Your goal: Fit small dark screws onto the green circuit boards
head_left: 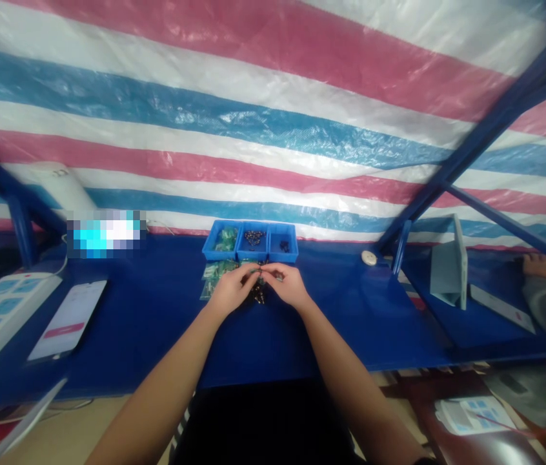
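The left hand (pixel 232 289) and the right hand (pixel 286 284) meet near the middle of the table, thumbs and forefingers of both pinched together on what looks like a small dark piece (pixel 260 271), too small and blurred here to make out. Work at this scale calls for a light fingertip pinch: one hand had best steady the piece while the other makes fine turns, since squeezing from both sides could make it spring away. Holding it low makes sense, because just beneath, toward the near side, lies a loose cluster of dark parts (pixel 259 296), and a dropped piece could easily be lost among them. Green pieces (pixel 213 271) lie beside the left hand, so that wrist should avoid sweeping left across them. Just beyond the fingers stand three joined blue bins (pixel 296 257), green pieces in the left one, dark parts in the middle and a few in the right; knuckles ought not to nudge the near rims. The blue table (pixel 258 352) could bear the forearms for steadiness. Farther left, the phone (pixel 68 320) sits well apart from the work.
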Motion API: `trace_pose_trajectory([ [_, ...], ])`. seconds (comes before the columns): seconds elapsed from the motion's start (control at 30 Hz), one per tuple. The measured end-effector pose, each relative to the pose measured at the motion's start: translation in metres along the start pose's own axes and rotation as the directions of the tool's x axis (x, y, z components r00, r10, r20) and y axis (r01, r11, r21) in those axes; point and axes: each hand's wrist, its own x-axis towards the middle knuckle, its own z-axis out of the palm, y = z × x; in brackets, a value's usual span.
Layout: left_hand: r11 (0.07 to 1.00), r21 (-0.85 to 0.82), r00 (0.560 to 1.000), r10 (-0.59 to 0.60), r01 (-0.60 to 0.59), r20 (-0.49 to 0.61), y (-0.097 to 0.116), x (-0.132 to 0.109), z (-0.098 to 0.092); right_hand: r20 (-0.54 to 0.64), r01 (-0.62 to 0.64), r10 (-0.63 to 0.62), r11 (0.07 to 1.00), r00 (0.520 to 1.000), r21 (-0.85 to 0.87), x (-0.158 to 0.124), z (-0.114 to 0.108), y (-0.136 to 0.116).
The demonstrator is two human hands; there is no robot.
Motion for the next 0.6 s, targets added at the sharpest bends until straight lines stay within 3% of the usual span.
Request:
trace_pose_trajectory([
  [0.4,1.0,-0.013,0.999,0.007,-0.007,0.048,0.0021,0.001,-0.0029,0.022,0.006,-0.006,0.999,1.0,-0.037,-0.0013,0.0018,-0.0027],
  [0.6,1.0,-0.005,1.0,-0.016,0.016,0.014,0.0026,0.0002,-0.0017,-0.005,-0.011,0.011,1.0,1.0,-0.019,0.0,0.0002,0.0012],
])
